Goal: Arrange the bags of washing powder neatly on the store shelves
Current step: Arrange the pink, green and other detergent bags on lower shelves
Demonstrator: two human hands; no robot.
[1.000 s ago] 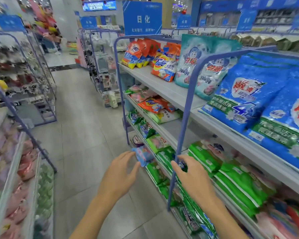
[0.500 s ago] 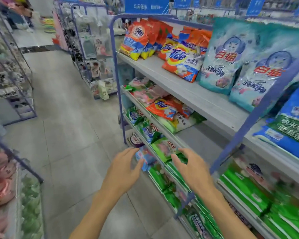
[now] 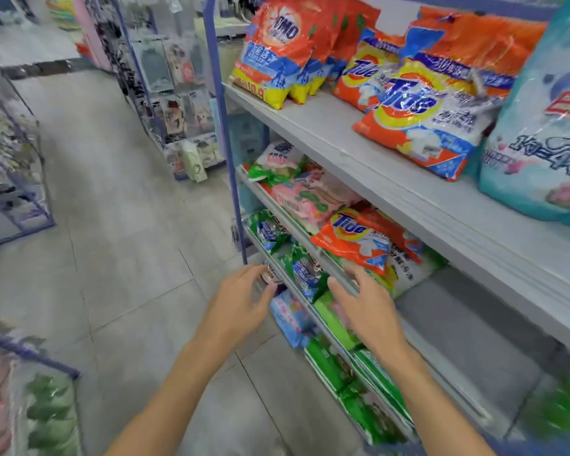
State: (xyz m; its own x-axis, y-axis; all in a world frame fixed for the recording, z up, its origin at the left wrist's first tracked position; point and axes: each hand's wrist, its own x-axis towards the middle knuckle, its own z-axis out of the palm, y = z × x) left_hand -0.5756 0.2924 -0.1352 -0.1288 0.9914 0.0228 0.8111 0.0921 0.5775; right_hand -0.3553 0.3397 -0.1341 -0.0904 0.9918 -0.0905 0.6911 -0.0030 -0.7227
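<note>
Shelves [image 3: 375,166]: fill the frame's right side.
Top bags [image 3: 418,116]: upper right, slumped and overlapping.
Lower bags [image 3: 352,238]: centre, jumbled; arranging looks barely begun.
Right hand [image 3: 369,307]: lower centre, fingers spread, empty.
Left hand [image 3: 241,304]: beside it, fingers spread, empty.

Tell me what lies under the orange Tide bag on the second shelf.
The Tide bag rests on a pale bag with green and yellow edges; only its right end shows on the second shelf. The rest, with most of its print, is covered.
</note>
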